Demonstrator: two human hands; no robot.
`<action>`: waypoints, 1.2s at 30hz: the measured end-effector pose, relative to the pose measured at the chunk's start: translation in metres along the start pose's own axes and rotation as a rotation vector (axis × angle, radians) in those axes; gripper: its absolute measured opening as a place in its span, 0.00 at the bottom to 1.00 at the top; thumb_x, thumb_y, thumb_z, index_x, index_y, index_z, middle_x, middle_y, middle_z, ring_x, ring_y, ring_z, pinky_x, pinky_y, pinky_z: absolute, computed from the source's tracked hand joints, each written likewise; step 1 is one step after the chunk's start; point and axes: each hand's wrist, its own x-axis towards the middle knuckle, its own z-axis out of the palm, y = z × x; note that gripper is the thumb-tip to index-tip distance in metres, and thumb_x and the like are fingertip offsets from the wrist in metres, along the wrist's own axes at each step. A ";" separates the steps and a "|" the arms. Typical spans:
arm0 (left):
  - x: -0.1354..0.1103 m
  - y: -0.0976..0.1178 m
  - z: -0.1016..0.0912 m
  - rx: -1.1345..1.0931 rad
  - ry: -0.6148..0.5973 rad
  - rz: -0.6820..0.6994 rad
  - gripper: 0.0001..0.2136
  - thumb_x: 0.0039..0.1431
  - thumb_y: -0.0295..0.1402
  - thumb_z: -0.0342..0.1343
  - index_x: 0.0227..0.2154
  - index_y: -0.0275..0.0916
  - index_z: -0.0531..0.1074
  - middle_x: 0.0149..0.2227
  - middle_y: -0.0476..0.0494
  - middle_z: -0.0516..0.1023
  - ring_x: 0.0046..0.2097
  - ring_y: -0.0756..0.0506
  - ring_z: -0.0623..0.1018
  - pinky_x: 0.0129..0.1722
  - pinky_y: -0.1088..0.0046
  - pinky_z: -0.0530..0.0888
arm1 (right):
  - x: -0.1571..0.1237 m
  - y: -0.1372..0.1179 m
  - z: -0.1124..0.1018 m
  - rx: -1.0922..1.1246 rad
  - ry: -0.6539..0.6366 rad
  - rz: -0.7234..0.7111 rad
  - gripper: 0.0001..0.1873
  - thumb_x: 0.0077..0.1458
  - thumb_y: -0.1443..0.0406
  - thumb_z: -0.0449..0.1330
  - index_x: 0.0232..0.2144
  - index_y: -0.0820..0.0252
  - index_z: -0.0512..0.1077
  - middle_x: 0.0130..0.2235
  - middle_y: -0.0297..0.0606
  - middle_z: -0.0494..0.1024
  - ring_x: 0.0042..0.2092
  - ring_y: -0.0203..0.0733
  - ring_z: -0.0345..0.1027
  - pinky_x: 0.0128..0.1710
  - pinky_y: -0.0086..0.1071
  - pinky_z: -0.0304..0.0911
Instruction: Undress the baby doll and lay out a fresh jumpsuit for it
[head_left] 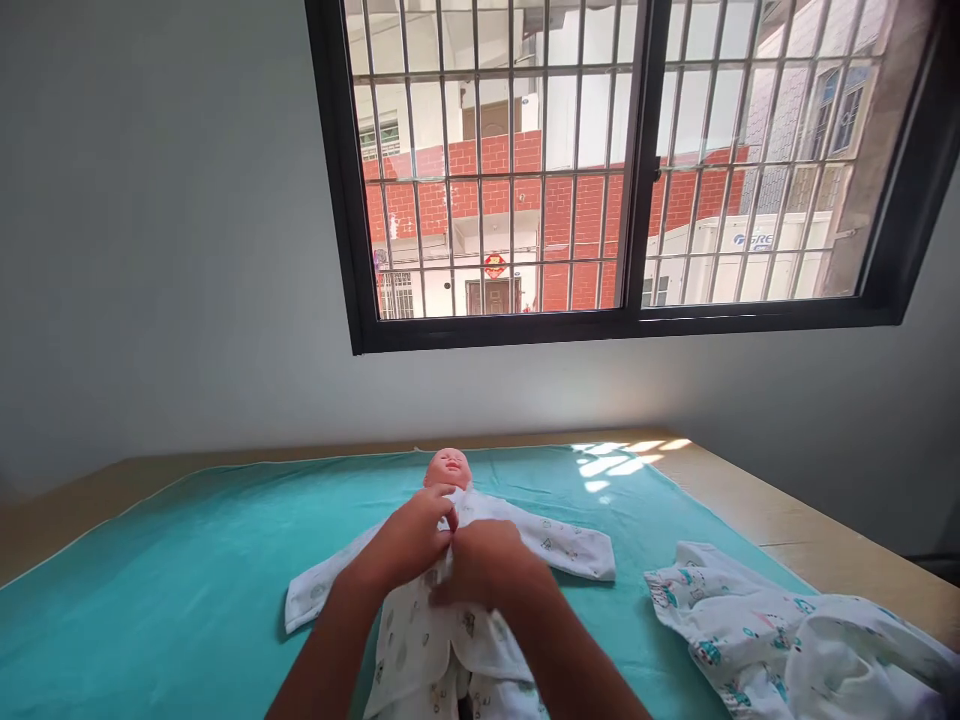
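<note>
A baby doll point(448, 467) lies on its back, its head toward the wall. It wears a white printed baby jacket point(564, 541) with the sleeves spread out to both sides. My left hand point(420, 535) is at the upper chest, its fingers bent and pinching the jacket's front. Close against it, my right hand point(491, 565) is curled over the same front opening, slightly blurred, with its fingertips mostly hidden. Below my hands the jacket's lower flaps part in the middle, above white printed cloth. My hands cover the fastening they work on.
A teal sheet point(225, 560) covers most of the wooden table point(780, 520). To the right lies a crumpled pile of white printed baby clothes point(787, 630). Behind the table rises a grey wall point(180, 250) with a barred, black-framed window point(495, 335).
</note>
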 end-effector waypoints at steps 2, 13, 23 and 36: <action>-0.003 -0.009 0.020 -0.065 0.120 0.006 0.11 0.50 0.21 0.46 0.28 0.42 0.71 0.55 0.45 0.73 0.58 0.43 0.70 0.55 0.65 0.68 | -0.008 -0.012 0.013 -0.118 -0.026 -0.006 0.15 0.42 0.58 0.69 0.34 0.57 0.79 0.34 0.44 0.81 0.38 0.52 0.76 0.37 0.37 0.67; -0.047 -0.041 0.076 -0.222 0.353 0.050 0.08 0.62 0.36 0.50 0.36 0.43 0.75 0.58 0.41 0.71 0.61 0.39 0.68 0.61 0.51 0.66 | -0.036 0.038 0.093 0.065 0.526 -0.038 0.09 0.61 0.67 0.52 0.28 0.58 0.68 0.30 0.35 0.76 0.29 0.38 0.70 0.26 0.33 0.47; -0.046 -0.044 0.080 -0.032 0.284 0.136 0.12 0.58 0.36 0.56 0.43 0.49 0.79 0.58 0.43 0.72 0.62 0.34 0.66 0.60 0.46 0.67 | -0.030 0.048 0.105 0.436 0.744 -0.252 0.08 0.60 0.69 0.53 0.28 0.57 0.67 0.33 0.36 0.73 0.37 0.41 0.65 0.38 0.32 0.56; -0.051 -0.024 0.079 0.047 0.264 0.081 0.14 0.57 0.28 0.52 0.43 0.48 0.78 0.57 0.47 0.74 0.63 0.37 0.65 0.62 0.44 0.63 | -0.033 0.047 0.099 0.631 0.637 -0.270 0.07 0.58 0.70 0.57 0.29 0.57 0.72 0.33 0.35 0.73 0.37 0.39 0.64 0.39 0.31 0.57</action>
